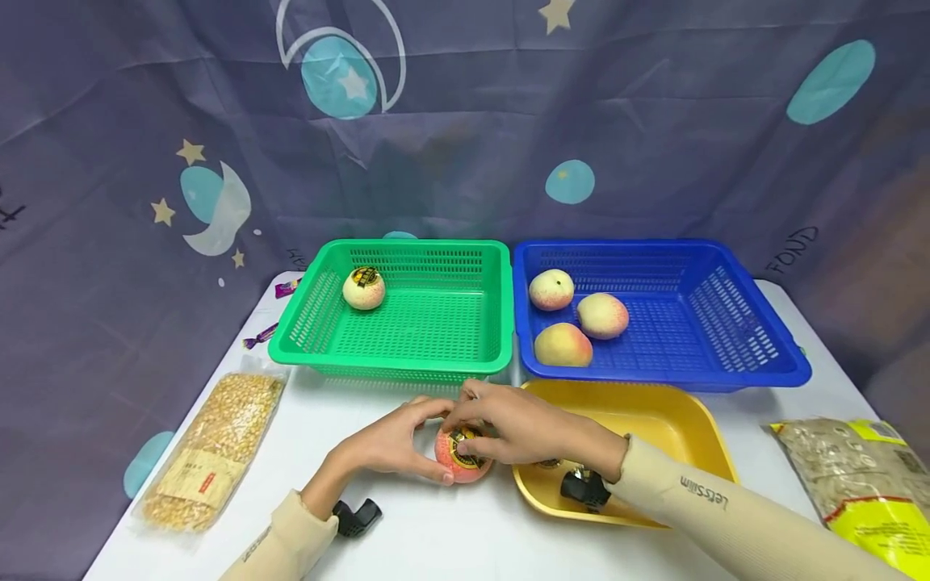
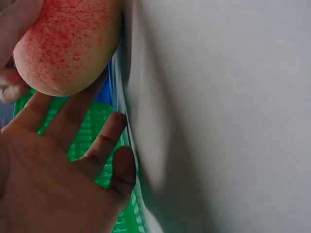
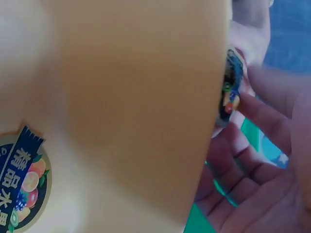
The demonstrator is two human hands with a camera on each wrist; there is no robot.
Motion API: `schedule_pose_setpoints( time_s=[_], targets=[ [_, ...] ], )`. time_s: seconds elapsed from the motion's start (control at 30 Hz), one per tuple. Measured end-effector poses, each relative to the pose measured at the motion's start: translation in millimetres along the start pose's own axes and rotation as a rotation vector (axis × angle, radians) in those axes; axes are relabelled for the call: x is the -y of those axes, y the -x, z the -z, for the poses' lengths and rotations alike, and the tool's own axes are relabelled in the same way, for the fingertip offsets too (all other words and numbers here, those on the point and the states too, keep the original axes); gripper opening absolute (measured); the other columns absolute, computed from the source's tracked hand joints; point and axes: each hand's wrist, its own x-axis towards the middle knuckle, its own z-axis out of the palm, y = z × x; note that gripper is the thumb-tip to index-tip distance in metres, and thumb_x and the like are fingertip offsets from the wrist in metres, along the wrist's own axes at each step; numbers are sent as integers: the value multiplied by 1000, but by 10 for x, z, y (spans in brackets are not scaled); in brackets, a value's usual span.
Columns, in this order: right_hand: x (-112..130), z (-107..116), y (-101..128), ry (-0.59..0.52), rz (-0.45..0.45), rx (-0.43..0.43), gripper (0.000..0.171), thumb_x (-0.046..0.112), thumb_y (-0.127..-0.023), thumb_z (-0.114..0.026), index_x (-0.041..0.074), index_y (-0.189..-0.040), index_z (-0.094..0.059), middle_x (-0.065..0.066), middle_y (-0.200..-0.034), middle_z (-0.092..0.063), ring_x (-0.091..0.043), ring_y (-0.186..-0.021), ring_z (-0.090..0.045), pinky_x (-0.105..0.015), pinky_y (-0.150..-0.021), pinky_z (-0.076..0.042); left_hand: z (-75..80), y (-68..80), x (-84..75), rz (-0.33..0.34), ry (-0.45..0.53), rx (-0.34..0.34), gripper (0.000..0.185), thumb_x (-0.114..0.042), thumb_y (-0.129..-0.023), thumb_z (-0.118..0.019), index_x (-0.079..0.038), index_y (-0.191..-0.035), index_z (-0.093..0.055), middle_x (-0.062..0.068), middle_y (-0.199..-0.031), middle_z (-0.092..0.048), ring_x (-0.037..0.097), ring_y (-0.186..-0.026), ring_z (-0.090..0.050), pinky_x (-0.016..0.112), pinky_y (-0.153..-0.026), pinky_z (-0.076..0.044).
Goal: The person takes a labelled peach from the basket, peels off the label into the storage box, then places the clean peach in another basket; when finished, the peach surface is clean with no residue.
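In the head view, a reddish peach (image 1: pixel 452 468) with a round black-and-gold sticker (image 1: pixel 466 449) sits between both hands, in front of the green basket. My left hand (image 1: pixel 385 440) holds its left side, thumb low and fingers curving behind. The left wrist view shows the peach (image 2: pixel 68 48) above the spread lower fingers of the left hand (image 2: pixel 58 160). From the right, my right hand (image 1: pixel 519 424) reaches over the peach, thumb against the sticker and fingers bent over the top. In the right wrist view, the right hand (image 3: pixel 262 160) is beside the sticker (image 3: pixel 230 87), its thumb blurred.
Behind stand a green basket (image 1: pixel 501 323) holding one stickered peach (image 1: pixel 363 297) and a blue basket (image 1: pixel 697 331) holding several peaches. The right forearm crosses a yellow tray (image 1: pixel 683 428) with stickers inside. A corn kernel bag (image 1: pixel 211 444) lies left, another bag (image 1: pixel 857 476) right.
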Motion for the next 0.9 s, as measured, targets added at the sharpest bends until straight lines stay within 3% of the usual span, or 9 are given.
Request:
schedule_pose_setpoints(
  time_s=[0.17,0.33,0.47,0.73,0.9],
  targets=[
    [18,37,15,-38,5,-38,8,14,-94,-73,19,-99,-75,8,-92,-62,-9,-83,-58,-19,-74,-52,-8,-52,-49,-5,-46,8,71,-47,-69,-92,-42,-132,-59,-15,-136,-58,13,-131,-48,47,-111,-41],
    [56,70,63,8,25,-75,11,14,-94,-73,22,-88,-68,12,-87,-61,-11,-82,-58,-18,-74,-47,12,-94,-69,-27,-47,39,72,-47,-70,-91,-40,-133,-58,-18,-135,-59,13,-131,-51,46,-113,-42],
    [81,166,166,-26,31,-144,10,11,-96,-69,19,-91,-68,11,-87,-65,-4,-80,-56,-21,-74,-50,48,-96,-60,-42,17,78,70,-40,-71,-91,-40,-132,-57,-20,-134,-60,14,-133,-53,48,-115,-40],
    [-39,498,581,-295,-93,-256,7,8,-98,-66,14,-96,-69,2,-82,-70,-3,-69,-57,-23,-60,-51,112,-83,-54,-37,38,85,70,-35,-71,-92,-39,-130,-56,-18,-132,-60,12,-130,-56,48,-115,-40],
    [-176,612,959,-288,-199,-320,9,7,-97,-68,16,-97,-69,3,-80,-70,-5,-68,-60,-23,-61,-51,138,-78,-52,-22,37,88,69,-36,-70,-92,-40,-130,-56,-18,-132,-60,12,-130,-56,49,-117,-38]
  ],
)
